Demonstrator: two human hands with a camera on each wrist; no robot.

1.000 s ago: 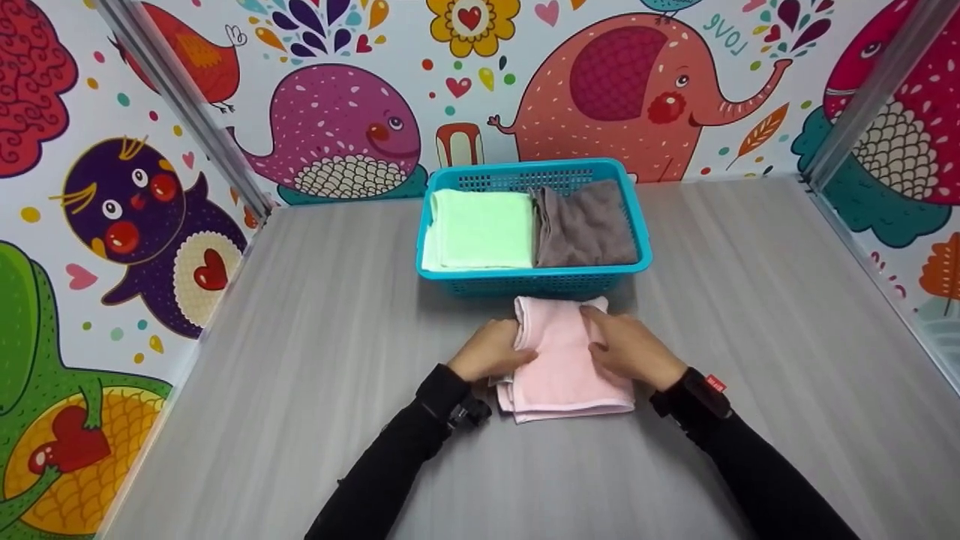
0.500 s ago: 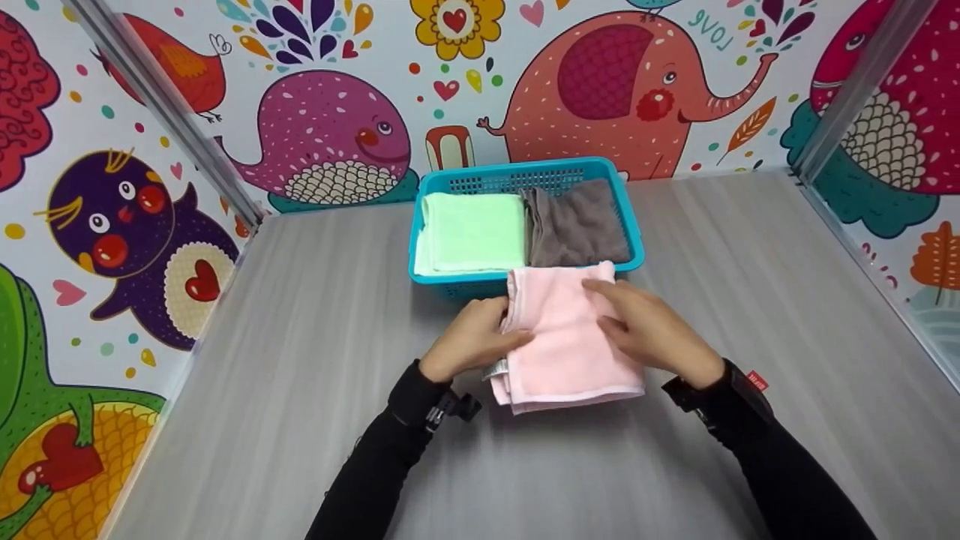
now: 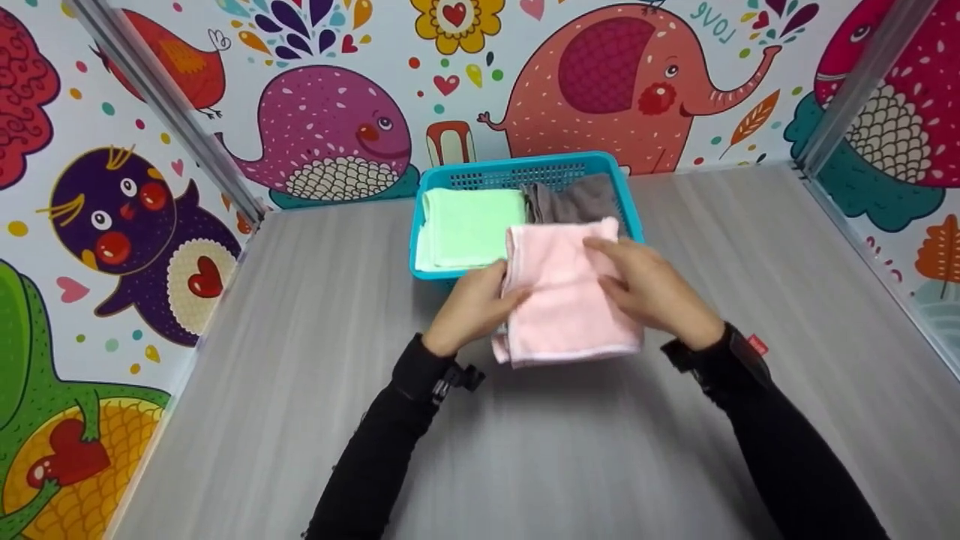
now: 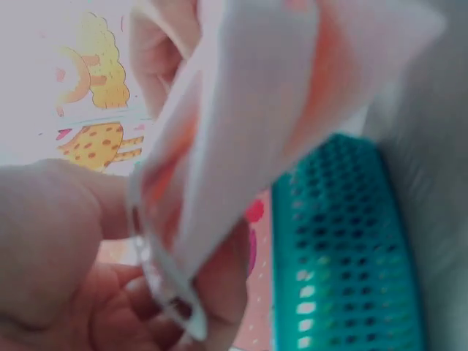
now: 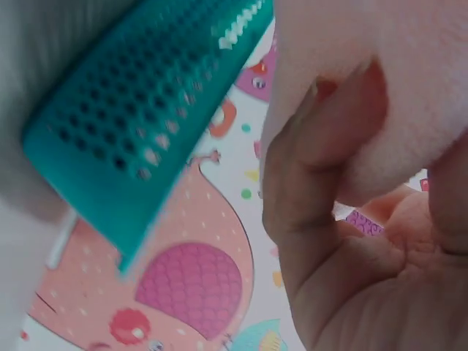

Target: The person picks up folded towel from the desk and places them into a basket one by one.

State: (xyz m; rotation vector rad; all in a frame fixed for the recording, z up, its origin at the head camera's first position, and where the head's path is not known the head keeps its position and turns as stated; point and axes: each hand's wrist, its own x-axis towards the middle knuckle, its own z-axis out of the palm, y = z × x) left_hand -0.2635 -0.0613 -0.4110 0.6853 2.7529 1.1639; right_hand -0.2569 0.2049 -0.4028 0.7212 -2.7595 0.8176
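A folded pink towel [image 3: 570,300] is held up off the table between both hands, its far edge overlapping the front of a teal basket [image 3: 634,217]. My left hand [image 3: 472,304] grips its left edge, thumb on top and fingers underneath. On the opposite side my right hand [image 3: 656,289] pinches the towel's right edge. In the left wrist view the pink towel [image 4: 248,110] hangs in folds from the fingers. The right wrist view has curled fingers pressed into the pink towel [image 5: 417,88]. Inside the basket lie a folded light green towel [image 3: 476,225] and a grey-brown towel [image 3: 577,199], partly covered.
The basket stands on a grey wood-grain table [image 3: 315,300], close to the back wall panel [image 3: 465,97] printed with cartoon animals. A similar side panel [image 3: 45,217] rises at the left, and another panel [image 3: 930,172] borders the right.
Both hands have lifted the pink towel from the table in front of the basket and carried it forward, so it now covers the basket's front rim and part of the grey-brown towel.
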